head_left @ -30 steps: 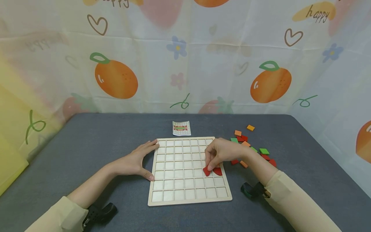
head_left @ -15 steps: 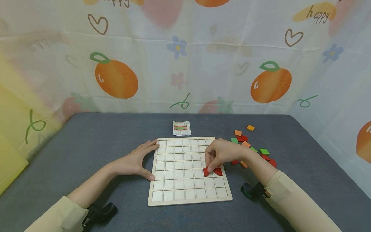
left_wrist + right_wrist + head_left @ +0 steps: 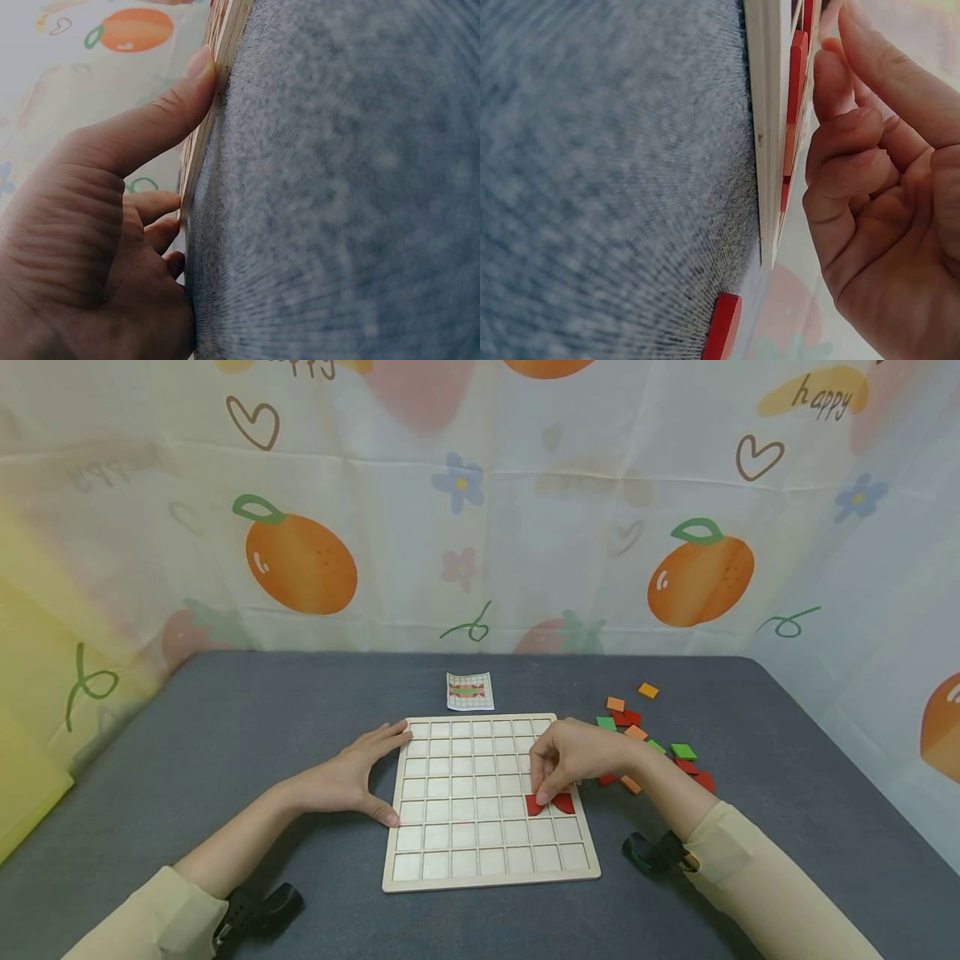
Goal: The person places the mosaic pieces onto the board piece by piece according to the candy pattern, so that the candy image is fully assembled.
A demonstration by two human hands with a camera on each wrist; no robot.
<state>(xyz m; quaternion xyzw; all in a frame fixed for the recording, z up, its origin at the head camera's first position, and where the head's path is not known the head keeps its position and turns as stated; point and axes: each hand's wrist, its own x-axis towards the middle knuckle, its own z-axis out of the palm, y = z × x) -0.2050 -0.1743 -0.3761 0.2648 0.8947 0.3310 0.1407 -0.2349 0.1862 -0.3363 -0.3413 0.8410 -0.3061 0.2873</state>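
Note:
A pale wooden grid board [image 3: 491, 886] lies on the dark table. My left hand [image 3: 333, 782] rests along its left side with the fingers spread, thumb and fingertips touching the edge; the left wrist view shows the thumb [image 3: 169, 112] on the rim. Over the board's right part, my right hand [image 3: 573, 756] pinches a red tile [image 3: 534, 806] with thumb and fingertips, low in one square. Another red tile, with a curved edge [image 3: 564, 803], sits one column further right. From the side, the right wrist view shows red and orange tiles [image 3: 790, 150] along the board.
Several loose red, green and orange tiles [image 3: 683, 751] lie scattered right of the board. A yellow-orange tile [image 3: 648, 691] lies farthest back. Behind the board is a small card [image 3: 470, 692] with a coloured grid pattern. A printed curtain [image 3: 480, 552] hangs behind the table.
The red tile under my right fingers has turned from tilted to lined up with its square. My left hand and the board have stayed in place.

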